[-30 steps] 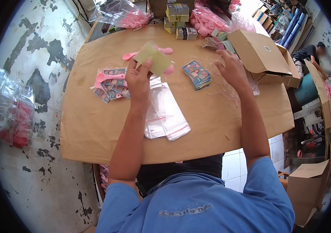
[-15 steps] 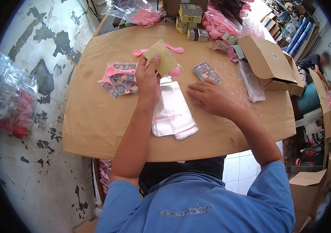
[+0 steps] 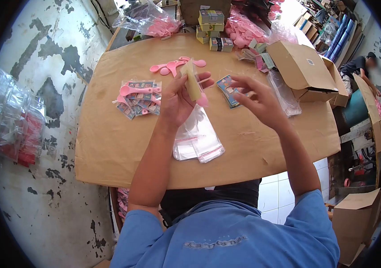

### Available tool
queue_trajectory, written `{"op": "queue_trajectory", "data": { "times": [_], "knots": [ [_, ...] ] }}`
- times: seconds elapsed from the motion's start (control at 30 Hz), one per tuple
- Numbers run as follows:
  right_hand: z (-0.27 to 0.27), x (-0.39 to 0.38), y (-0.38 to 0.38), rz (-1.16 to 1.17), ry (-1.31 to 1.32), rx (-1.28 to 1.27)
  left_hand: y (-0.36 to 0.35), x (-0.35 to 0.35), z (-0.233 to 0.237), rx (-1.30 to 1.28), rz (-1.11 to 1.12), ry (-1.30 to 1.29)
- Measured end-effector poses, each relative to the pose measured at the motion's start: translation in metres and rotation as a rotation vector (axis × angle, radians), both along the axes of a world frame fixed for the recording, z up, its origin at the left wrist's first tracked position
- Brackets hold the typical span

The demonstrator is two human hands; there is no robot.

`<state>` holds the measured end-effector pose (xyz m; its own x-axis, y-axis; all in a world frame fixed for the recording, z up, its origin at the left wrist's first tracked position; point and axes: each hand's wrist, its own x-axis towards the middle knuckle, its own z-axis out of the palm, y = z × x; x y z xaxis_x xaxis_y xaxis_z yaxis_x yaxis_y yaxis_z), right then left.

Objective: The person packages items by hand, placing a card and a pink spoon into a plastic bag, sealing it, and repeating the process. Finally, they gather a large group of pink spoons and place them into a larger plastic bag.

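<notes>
My left hand point(image 3: 177, 99) holds a yellowish card packet point(image 3: 192, 81) upright over the table, with a pink spoon end point(image 3: 202, 99) showing at its lower edge. My right hand point(image 3: 262, 99) hangs with fingers apart beside a small stack of blue printed cards point(image 3: 228, 91) and holds nothing. Below my left hand lie clear plastic sleeves point(image 3: 201, 134) with red-lined edges. Loose pink spoons point(image 3: 172, 67) rest just beyond the packet. At the left is a pile of packed cards point(image 3: 139, 100) with pink spoons on and in it.
Stacked card bundles point(image 3: 210, 29) and bags of pink spoons point(image 3: 245, 27) stand at the back. An open cardboard box point(image 3: 304, 71) sits at the right beside plastic sleeves point(image 3: 284, 94). Another person point(image 3: 361, 71) is at the far right. Plastic bags point(image 3: 18, 116) hang on the left wall.
The packet in my left hand has turned more edge-on, and that hand's fingers have spread behind it. My right hand has risen to the right, with its fingers more spread. The view has shifted slightly.
</notes>
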<state>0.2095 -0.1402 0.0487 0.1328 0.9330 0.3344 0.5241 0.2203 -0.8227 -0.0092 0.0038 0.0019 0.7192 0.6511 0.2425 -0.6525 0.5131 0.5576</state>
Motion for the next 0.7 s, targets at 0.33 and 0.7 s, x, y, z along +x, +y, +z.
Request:
{"op": "queue_trajectory", "data": {
  "times": [0.33, 0.7],
  "knots": [
    [0.001, -0.007, 0.018, 0.120, 0.387, -0.093, -0.010, 0.003, 0.010, 0.135, 0.084, 0.116],
    [-0.015, 0.068, -0.014, -0.372, -0.499, 0.040, -0.005, 0.005, 0.008, 0.633, 0.839, 0.448]
  ]
}}
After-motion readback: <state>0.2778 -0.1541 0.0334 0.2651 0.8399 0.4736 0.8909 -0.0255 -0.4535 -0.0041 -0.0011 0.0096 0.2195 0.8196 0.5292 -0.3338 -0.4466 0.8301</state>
